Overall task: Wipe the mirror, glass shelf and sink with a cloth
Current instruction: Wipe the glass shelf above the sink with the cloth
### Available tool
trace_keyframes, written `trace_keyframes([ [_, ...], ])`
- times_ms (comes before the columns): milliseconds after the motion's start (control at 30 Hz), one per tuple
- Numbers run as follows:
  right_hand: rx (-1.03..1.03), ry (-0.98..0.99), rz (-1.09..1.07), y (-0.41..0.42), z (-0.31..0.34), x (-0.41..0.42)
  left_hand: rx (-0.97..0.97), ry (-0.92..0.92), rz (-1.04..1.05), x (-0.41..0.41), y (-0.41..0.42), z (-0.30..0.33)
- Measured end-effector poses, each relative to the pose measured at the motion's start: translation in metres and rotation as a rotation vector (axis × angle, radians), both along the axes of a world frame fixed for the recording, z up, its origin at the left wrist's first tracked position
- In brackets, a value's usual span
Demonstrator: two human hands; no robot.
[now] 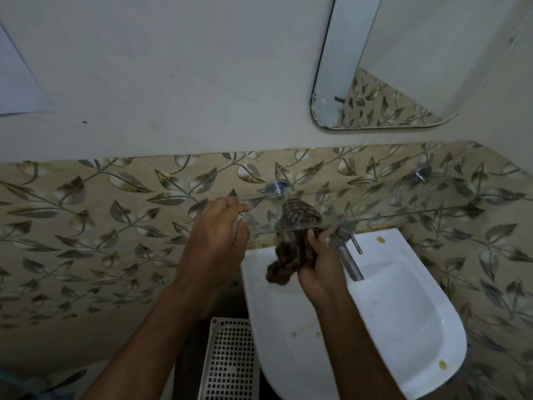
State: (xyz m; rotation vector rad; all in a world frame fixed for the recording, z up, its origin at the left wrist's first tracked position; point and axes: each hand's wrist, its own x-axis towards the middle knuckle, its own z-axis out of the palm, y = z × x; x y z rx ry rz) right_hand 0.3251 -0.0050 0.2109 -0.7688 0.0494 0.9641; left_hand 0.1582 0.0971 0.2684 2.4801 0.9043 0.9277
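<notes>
A brown striped cloth (294, 243) is bunched in my right hand (320, 269), which grips it just below the front edge of the glass shelf (403, 212). Part of the cloth lies over the shelf edge and part hangs under it. My left hand (219, 226) rests on the shelf's left end, fingers curled over the glass. The white sink (403, 313) sits below, with yellowish spots on its rim. The mirror (389, 82) hangs on the wall at upper right.
A chrome tap (346, 252) juts out over the sink right beside my right hand. Chrome brackets (277, 187) hold the shelf to the leaf-patterned tiles. A white perforated basket (227, 359) stands on the floor left of the sink.
</notes>
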Motion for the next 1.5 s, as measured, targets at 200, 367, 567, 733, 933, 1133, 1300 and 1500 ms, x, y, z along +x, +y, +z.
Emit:
trace_keyframes([
  [200, 0.165, 0.326, 0.241, 0.037, 0.013, -0.07, -0.046, 0.019, 0.078, -0.009, 0.001, 0.0],
  [367, 0.158, 0.236, 0.435, 0.024, -0.001, -0.102, -0.057, -0.019, 0.117, -0.02, 0.005, 0.004],
  [567, 0.083, 0.149, 0.108, 0.01, 0.009, -0.031, -0.016, -0.037, 0.136, -0.034, 0.009, 0.008],
  [733, 0.055, 0.033, 0.225, 0.024, 0.018, -0.052, -0.038, -0.028, 0.117, -0.028, 0.008, 0.009],
  [933, 0.093, -0.148, 0.484, 0.011, 0.002, -0.086, -0.043, -0.009, 0.07, -0.019, 0.009, 0.004],
  [1133, -0.302, -0.233, 0.379, -0.01, -0.009, -0.024, 0.019, 0.033, -0.083, -0.003, 0.001, -0.009],
  [1300, 0.018, 0.009, 0.165, -0.021, 0.018, 0.021, 0.018, 0.06, -0.11, 0.012, -0.009, -0.008],
  [1500, 0.095, 0.132, 0.023, -0.023, -0.009, 0.022, 0.035, 0.022, -0.106, 0.018, -0.009, -0.003],
])
